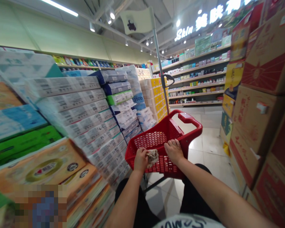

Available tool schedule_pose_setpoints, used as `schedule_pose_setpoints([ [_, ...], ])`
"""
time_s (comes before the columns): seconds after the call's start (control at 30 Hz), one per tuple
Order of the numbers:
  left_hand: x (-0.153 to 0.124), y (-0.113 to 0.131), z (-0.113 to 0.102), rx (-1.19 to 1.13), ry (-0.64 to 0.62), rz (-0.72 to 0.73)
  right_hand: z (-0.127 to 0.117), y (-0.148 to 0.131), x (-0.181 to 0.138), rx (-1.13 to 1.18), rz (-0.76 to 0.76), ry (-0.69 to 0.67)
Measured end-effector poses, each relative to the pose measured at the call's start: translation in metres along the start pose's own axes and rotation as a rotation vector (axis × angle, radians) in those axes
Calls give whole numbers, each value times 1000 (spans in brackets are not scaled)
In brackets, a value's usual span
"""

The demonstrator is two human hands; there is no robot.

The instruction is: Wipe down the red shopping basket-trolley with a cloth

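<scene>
A red plastic shopping cart basket (156,139) stands in the aisle in front of me, with a red handle at its far end. My left hand (140,159) is closed on a crumpled grey-brown cloth (152,157) pressed against the basket's near rim. My right hand (173,150) rests on the same rim just to the right, fingers curled over its edge. Both forearms reach forward from the bottom of the view.
Stacked packs of tissue paper (80,117) crowd the left side. Brown and red cardboard boxes (263,104) are piled on the right. A metal pole with a white flag (160,66) rises behind the cart. Shelves of products (199,82) line the far wall beyond a tiled floor (209,139).
</scene>
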State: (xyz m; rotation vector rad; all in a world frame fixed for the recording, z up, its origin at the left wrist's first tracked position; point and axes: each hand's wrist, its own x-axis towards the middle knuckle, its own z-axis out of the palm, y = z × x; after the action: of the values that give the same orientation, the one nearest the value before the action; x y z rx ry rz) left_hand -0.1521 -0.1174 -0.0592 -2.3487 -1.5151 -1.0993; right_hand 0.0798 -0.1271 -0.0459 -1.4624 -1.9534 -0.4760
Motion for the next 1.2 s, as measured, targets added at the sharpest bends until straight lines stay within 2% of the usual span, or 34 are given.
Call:
schedule_pose_setpoints([
  [0.17,-15,-15,7,34,-102,-65,1,1,-1,13,-19,-9],
  [0.27,-18,-22,8,28,-69,-68,2,1,-1,18,-19,-1],
  [0.37,-15,-20,7,18,-33,-55,3,1,0,7,-12,-8],
  [0.53,-18,-14,10,-2,-130,-54,0,1,0,-3,-13,-24],
  [0.73,-17,-25,-5,26,0,-101,0,1,0,4,-11,-30],
  [0.9,-28,-35,-6,54,-119,-152,3,1,-1,7,-9,-19],
  [0.97,-29,-38,-7,56,-100,-145,5,2,-1,14,-19,-18],
  [1.1,-24,-36,-12,67,20,-130,6,2,-1,16,-12,-25],
  [1.2,-24,-30,-10,66,-13,-161,5,2,0,9,-2,-25],
])
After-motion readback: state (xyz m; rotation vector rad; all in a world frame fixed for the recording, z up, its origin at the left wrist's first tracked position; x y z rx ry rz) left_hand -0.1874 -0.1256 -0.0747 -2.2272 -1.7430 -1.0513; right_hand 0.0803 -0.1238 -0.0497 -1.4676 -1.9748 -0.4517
